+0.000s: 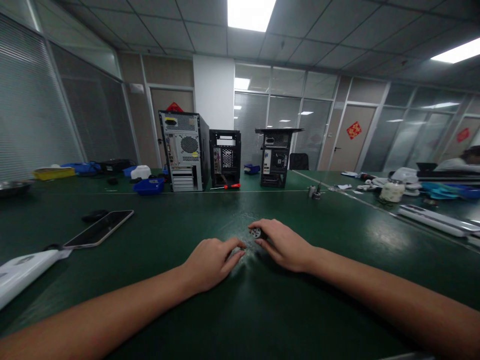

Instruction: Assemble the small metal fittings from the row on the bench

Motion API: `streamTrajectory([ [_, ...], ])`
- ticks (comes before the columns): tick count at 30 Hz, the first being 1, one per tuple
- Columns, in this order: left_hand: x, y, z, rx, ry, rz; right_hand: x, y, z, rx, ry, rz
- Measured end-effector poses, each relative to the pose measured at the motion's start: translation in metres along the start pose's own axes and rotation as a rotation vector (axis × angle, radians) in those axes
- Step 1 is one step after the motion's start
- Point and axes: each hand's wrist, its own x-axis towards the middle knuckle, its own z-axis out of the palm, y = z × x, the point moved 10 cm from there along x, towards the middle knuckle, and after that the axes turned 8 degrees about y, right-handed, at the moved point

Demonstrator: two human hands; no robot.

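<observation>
My right hand (pixel 283 243) is closed around a small, dark, round part (pixel 256 233) whose grey patterned end face points left, just above the table. Thumb and fingers cover most of it, and I cannot make out exactly what it is. Close by on the left, my left hand (pixel 212 262) is at the green tabletop (pixel 240 310) with thumb and index finger a little apart. Nothing shows between them. The two hands do not touch. Farther back on the right stand small metal cylindrical parts (pixel 314 192).
Three computer cases (pixel 187 150) stand at the back, with a red-handled screwdriver (pixel 232 186) before the middle one. A tablet-like device (pixel 99 229) and a white device (pixel 26 272) lie left. Blue bins (pixel 149 186) sit behind; a jar (pixel 392 191) and long silver-white item (pixel 437 220) are right.
</observation>
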Motion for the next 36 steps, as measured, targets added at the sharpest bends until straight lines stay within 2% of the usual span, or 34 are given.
streamTrajectory([
  [4,-0.001,0.008,0.002,-0.065,-0.009,0.079,-0.005,-0.019,0.012,0.14,-0.115,-0.092],
  [8,-0.004,0.016,0.003,-0.142,-0.01,0.182,-0.011,-0.031,0.021,0.19,-0.187,-0.177],
  [11,-0.006,0.022,0.001,-0.182,0.025,0.29,-0.01,-0.038,0.021,0.183,-0.163,-0.253],
  [15,-0.009,0.028,0.004,-0.194,0.025,0.382,-0.009,-0.047,0.018,0.052,-0.087,-0.369],
  [19,-0.008,0.03,0.006,-0.17,0.02,0.407,-0.011,-0.054,0.017,-0.085,-0.018,-0.461],
  [23,-0.007,0.031,0.006,-0.164,0.001,0.4,-0.012,-0.054,0.015,-0.141,0.012,-0.482],
  [28,-0.004,0.027,0.006,-0.128,-0.031,0.325,-0.01,-0.048,0.011,-0.106,0.031,-0.441],
  [31,-0.003,0.022,0.005,-0.066,-0.045,0.242,-0.005,-0.036,0.007,-0.083,0.027,-0.366],
  [33,-0.003,0.02,0.003,-0.034,-0.047,0.2,0.0,-0.017,0.001,-0.082,0.042,-0.272],
  [36,-0.005,0.019,-0.001,-0.017,-0.054,0.155,0.004,0.03,-0.015,-0.14,0.096,-0.1],
])
